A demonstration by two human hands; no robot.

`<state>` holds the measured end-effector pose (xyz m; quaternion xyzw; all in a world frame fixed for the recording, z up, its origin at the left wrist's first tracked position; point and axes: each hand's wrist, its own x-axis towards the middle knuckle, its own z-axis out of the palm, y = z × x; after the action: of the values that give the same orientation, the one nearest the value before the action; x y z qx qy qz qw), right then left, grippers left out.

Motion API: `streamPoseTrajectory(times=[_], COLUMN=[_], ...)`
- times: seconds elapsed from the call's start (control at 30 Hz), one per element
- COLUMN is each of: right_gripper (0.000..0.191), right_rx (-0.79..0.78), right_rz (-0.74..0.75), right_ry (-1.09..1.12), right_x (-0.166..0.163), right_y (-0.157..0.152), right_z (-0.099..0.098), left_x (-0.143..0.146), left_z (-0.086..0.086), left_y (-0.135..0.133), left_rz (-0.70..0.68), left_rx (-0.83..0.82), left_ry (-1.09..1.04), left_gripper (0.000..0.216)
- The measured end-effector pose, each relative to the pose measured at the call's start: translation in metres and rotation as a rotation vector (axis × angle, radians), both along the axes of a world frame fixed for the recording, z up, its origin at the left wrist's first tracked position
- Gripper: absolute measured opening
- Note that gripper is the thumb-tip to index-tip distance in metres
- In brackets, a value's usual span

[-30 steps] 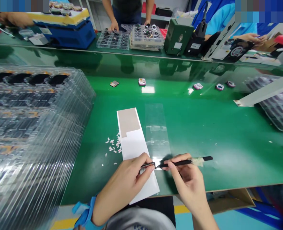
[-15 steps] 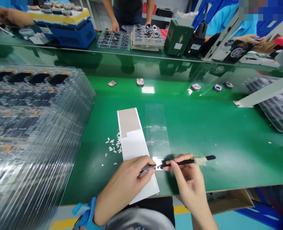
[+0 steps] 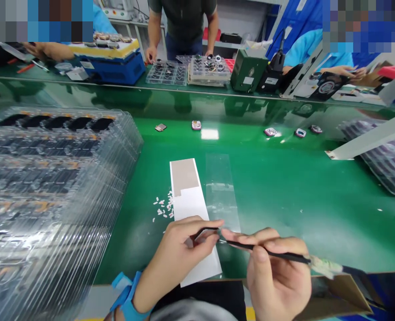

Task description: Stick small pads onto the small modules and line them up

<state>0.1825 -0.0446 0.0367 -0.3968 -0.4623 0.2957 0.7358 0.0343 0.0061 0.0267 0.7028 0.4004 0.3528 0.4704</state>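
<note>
My left hand (image 3: 177,254) pinches a small flat dark part (image 3: 202,232) between thumb and fingers, above the near end of a white strip of paper (image 3: 192,209). My right hand (image 3: 277,276) grips black tweezers (image 3: 274,254) whose tips meet the part at its right edge. The tweezers' back end is wrapped in pale tape. A clear film strip (image 3: 221,187) lies to the right of the paper. Small white scraps (image 3: 162,208) are scattered left of the paper.
A tall stack of clear plastic trays (image 3: 50,191) fills the left. Small components (image 3: 196,125) lie in a row further back on the green table (image 3: 300,200). Another tray stack (image 3: 387,160) sits at the right. Across the table another person's hands rest by trays (image 3: 167,73).
Both hands have lifted toward me off the table with the part and tweezers. My right hand has drawn closer and the tweezers now slant down to the right. The view has tilted up slightly.
</note>
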Motion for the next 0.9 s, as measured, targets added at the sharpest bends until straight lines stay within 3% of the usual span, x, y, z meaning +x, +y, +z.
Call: streamPoseTrajectory(times=[0.37, 0.6, 0.9], right_gripper=[0.022, 0.023, 0.022], right_rx=[0.037, 0.041, 0.017], right_rz=[0.033, 0.024, -0.018], right_ry=[-0.03, -0.033, -0.06], right_x=[-0.017, -0.022, -0.029], right_y=[0.019, 0.021, 0.024], right_z=[0.0, -0.002, -0.007], left_x=[-0.006, -0.006, -0.01], left_z=[0.007, -0.002, 0.002], left_y=[0.001, 0.0, -0.003], left_rz=[-0.071, -0.009, 0.006], left_rx=[0.036, 0.034, 0.095], left_ry=[0.067, 0.11, 0.094], left_gripper=[0.039, 0.048, 0.055])
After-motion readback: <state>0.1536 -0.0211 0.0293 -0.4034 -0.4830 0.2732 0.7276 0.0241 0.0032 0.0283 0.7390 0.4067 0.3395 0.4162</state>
